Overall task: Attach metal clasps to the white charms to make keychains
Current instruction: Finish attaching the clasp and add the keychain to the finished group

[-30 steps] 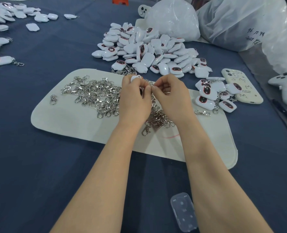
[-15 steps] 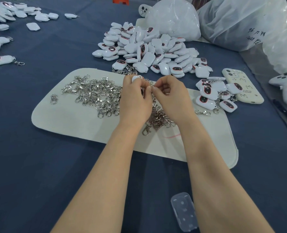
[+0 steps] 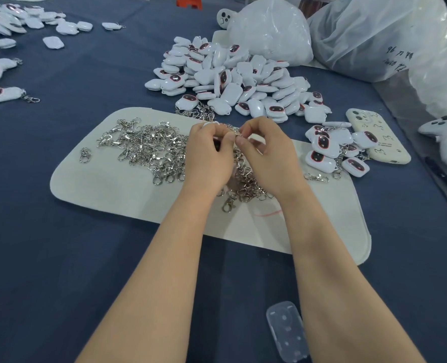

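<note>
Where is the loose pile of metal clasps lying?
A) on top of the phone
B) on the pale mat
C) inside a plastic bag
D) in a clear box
B: the metal clasps lie spread over the pale mat, beside the hands.

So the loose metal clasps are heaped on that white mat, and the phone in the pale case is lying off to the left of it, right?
Not quite. The head view shows the metal clasps heaped on the white mat, as you say, but the phone in the pale case lies to the right of the mat, beside a small cluster of charms.
</note>
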Demonstrator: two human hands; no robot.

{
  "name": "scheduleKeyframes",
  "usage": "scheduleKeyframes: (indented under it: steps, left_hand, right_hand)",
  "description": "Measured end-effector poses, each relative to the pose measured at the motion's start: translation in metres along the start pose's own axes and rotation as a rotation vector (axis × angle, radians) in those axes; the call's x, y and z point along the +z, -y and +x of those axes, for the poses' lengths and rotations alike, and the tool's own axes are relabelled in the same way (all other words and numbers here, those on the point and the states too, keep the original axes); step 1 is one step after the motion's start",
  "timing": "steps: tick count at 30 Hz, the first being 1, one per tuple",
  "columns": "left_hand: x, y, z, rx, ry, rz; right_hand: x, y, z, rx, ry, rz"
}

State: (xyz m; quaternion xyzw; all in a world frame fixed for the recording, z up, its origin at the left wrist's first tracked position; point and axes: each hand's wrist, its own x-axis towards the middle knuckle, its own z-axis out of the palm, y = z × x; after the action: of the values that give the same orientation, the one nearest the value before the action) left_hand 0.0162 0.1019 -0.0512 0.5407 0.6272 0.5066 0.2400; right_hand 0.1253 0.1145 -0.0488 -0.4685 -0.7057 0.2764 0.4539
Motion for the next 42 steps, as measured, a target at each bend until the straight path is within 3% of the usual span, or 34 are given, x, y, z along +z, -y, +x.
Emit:
scheduleKeyframes:
  steps: [8,13,18,30,42]
  left_hand:
    - [0.0009,-0.0045,-0.0017,-0.02,-0.027,-0.061]
    - [-0.0001,-0.0065,-0.0025,0.036,-0.058,-0.051]
    - [0.0003,-0.0076,-0.0035,0.056,-0.057,-0.028]
    - [0.0025,-0.0069,-0.0039,0.075,-0.086,-0.021]
    - [0.0022,-0.006,-0.0038,0.088,-0.089,-0.014]
  right_hand:
    - [0.0036,0.0009,0.0018,0.061,-0.054,0.035]
    - [0.0003,0.0034,0.0021,0.104,0.042,-0.014]
    - [-0.0012,0.0058,0.0041,0.144,-0.094,0.129]
    - [0.0075,0.0066,0.0041,0.113,-0.151,0.069]
    - [0.0061,0.009,0.0047,0.216,-0.053,0.197]
